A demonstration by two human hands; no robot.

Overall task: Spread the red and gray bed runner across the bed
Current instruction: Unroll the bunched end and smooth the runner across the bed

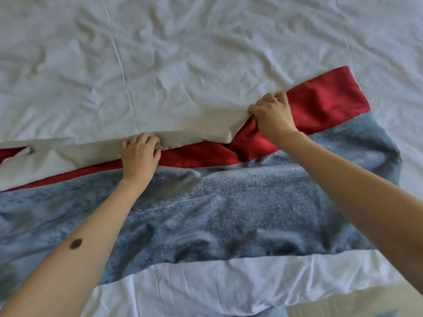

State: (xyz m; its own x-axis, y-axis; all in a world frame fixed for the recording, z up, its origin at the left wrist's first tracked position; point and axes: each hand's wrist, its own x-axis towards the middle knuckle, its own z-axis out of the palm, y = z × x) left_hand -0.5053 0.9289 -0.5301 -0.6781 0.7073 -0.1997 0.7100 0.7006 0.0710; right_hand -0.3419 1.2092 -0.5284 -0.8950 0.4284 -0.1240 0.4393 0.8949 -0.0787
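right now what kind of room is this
Probably a bedroom, perhaps a hotel room: a wrinkled white sheet spread wide, a red and gray bed runner lying across it, and the left hand and right hand gripping its far edge.

The single view is worn on the person's head and looks forward and steeply down onto the bed from its near edge, facing across the mattress; the bed's far side lies beyond the top of the frame. The camera sits close: both forearms reach in from the bottom corners, and the left hand and right hand, each gripping the bed runner, fall about mid-bed. Beyond the bed's near edge, bottom right, a strip of what may be floor shows.
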